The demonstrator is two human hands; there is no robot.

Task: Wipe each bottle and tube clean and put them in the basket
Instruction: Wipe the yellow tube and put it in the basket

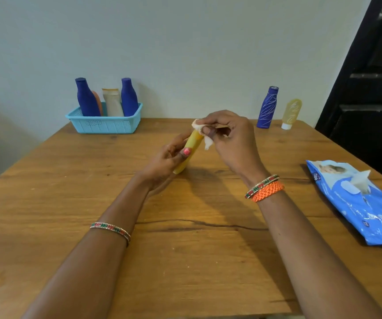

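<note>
My left hand (pixel 162 162) grips a yellow tube (pixel 191 148) above the middle of the table, tilted up and away from me. My right hand (pixel 229 139) pinches a white wipe (pixel 200 128) against the tube's far end. A light blue basket (pixel 104 122) at the back left holds two blue bottles (pixel 86 100), an orange tube and a beige tube (pixel 113 102). At the back right stand a blue bottle with scribbled marks (pixel 267 108) and a marked yellow tube (pixel 291 113) on its white cap.
A blue pack of wet wipes (pixel 358 203) lies at the right edge of the wooden table (pixel 185 249), one wipe sticking out. A pale wall runs behind the table and a dark door (pixel 374 88) stands at the right.
</note>
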